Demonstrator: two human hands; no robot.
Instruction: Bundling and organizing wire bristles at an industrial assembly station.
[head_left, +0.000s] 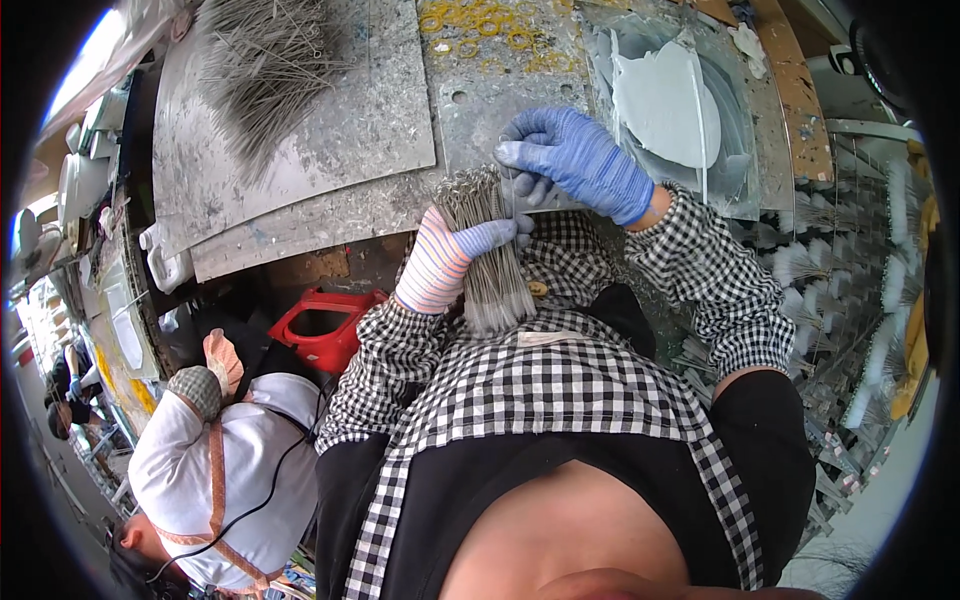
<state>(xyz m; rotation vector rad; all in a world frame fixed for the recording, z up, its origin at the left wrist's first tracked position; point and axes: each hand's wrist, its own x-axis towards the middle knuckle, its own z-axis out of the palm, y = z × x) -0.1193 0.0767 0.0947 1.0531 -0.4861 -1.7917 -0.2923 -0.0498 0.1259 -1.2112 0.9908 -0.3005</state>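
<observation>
My left hand (452,258), in a striped pink and blue-fingered glove, is wrapped around an upright bundle of thin wire brushes (498,285). Their looped metal ends stick up above the hand, and pale bristle ends hang below it against my checked apron. At the bundle's top right, my right hand (578,162) in a blue glove has thumb and forefinger pinched together. A single thin wire brush (514,196) seems to run down from that pinch beside the bundle; its lower part is hidden by the left fingers.
A large heap of similar wire brushes (268,75) lies on a grey metal sheet (375,130). Yellow rings (500,25) are scattered behind. White paste (665,105) covers a board at right. A red plastic stool (325,328) and a co-worker in white (235,470) are at left; brush racks (850,270) stand right.
</observation>
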